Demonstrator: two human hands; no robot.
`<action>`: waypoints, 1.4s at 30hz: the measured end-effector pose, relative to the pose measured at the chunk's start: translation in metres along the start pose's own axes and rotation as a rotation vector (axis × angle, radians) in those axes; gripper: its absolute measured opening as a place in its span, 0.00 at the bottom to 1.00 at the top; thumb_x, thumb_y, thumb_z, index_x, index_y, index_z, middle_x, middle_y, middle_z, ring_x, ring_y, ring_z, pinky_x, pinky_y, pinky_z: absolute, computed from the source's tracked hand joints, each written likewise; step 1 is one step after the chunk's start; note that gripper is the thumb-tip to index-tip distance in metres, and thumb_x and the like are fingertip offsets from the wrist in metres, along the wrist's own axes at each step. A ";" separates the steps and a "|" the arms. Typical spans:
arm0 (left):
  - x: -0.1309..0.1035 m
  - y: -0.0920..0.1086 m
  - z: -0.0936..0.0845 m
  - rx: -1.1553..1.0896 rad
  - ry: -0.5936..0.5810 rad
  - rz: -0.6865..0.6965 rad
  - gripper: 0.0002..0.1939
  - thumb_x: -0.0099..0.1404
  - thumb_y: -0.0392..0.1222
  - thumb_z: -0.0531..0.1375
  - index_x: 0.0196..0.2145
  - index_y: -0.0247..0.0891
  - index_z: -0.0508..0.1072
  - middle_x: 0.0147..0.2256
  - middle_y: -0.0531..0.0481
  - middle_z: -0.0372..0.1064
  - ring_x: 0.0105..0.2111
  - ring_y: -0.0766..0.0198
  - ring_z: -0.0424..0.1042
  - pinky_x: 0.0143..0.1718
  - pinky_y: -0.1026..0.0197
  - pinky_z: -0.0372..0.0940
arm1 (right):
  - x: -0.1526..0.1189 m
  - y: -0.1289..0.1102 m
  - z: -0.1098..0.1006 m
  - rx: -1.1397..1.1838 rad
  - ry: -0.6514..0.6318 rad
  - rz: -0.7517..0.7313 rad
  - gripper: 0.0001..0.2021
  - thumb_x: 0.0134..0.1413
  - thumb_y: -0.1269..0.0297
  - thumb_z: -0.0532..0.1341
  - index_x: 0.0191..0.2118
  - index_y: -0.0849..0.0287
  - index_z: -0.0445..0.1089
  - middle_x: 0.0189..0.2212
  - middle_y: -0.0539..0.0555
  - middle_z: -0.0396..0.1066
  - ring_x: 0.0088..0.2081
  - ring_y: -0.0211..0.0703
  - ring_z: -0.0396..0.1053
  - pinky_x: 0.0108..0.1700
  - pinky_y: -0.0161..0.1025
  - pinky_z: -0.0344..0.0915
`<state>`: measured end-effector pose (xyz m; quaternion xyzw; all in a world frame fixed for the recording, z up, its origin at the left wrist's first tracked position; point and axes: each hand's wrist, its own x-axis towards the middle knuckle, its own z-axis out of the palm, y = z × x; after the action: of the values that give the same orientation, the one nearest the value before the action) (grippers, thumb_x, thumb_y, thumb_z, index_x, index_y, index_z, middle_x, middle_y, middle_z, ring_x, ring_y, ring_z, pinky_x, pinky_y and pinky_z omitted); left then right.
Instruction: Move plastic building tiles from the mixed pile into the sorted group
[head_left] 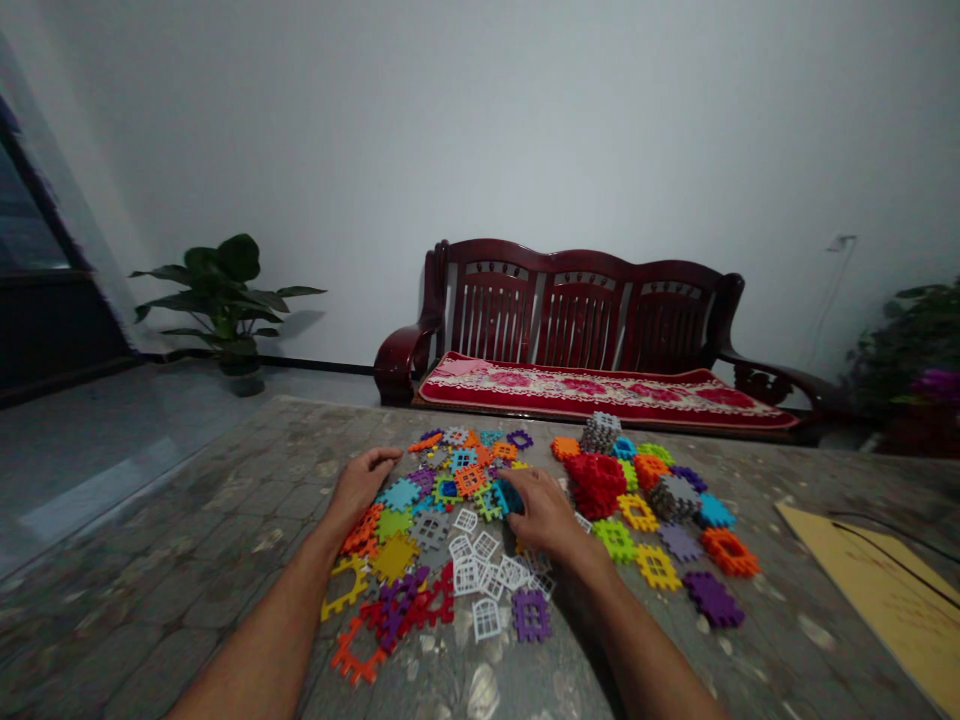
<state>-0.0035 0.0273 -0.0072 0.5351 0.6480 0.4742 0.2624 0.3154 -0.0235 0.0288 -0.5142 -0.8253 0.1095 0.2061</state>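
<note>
Interlocking plastic building tiles with toothed edges lie in a loose, many-coloured pile under my hands. My right hand (546, 510) reaches into the pile, its thumb and fingers closed around a blue tile (508, 497). Close to that tile are a green tile (487, 503) and an orange window tile (471, 481). At the pile's left edge my left hand (367, 478) rests with fingers stretched out and holds nothing visible. Near its fingertips lies an orange piece (425, 443), with a light blue tile (400, 494) just to the right of the hand. White window frames (486, 618) are spread between my forearms.
On the right, more tiles are grouped, among them a red stack (595, 484), a grey cube (601, 432) and a purple tile (714, 599). A yellow sheet (885, 600) with a dark cord lies at the table's (247, 480) right. Behind stands a wooden bench (577, 300).
</note>
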 end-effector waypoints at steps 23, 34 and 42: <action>0.002 -0.005 0.000 0.018 0.009 0.030 0.14 0.51 0.46 0.58 0.33 0.41 0.79 0.38 0.48 0.80 0.41 0.54 0.76 0.46 0.58 0.67 | -0.001 -0.016 -0.013 0.151 0.110 -0.011 0.27 0.44 0.71 0.67 0.54 0.54 0.68 0.44 0.54 0.68 0.48 0.47 0.65 0.49 0.42 0.63; 0.007 -0.012 0.000 0.031 -0.030 0.011 0.18 0.51 0.48 0.58 0.37 0.39 0.79 0.40 0.46 0.80 0.39 0.55 0.76 0.43 0.59 0.68 | -0.002 0.045 -0.095 0.304 0.494 0.106 0.29 0.40 0.70 0.65 0.54 0.54 0.69 0.48 0.54 0.69 0.45 0.44 0.69 0.49 0.44 0.68; -0.001 0.002 -0.003 0.086 0.003 0.012 0.16 0.50 0.47 0.58 0.34 0.41 0.79 0.38 0.48 0.80 0.38 0.56 0.76 0.39 0.62 0.68 | -0.002 0.161 -0.151 0.023 0.401 0.431 0.29 0.40 0.71 0.66 0.53 0.60 0.69 0.44 0.55 0.75 0.44 0.46 0.73 0.47 0.41 0.68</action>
<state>-0.0045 0.0258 -0.0040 0.5488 0.6651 0.4483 0.2354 0.5146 0.0419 0.0999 -0.6868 -0.6384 0.0565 0.3430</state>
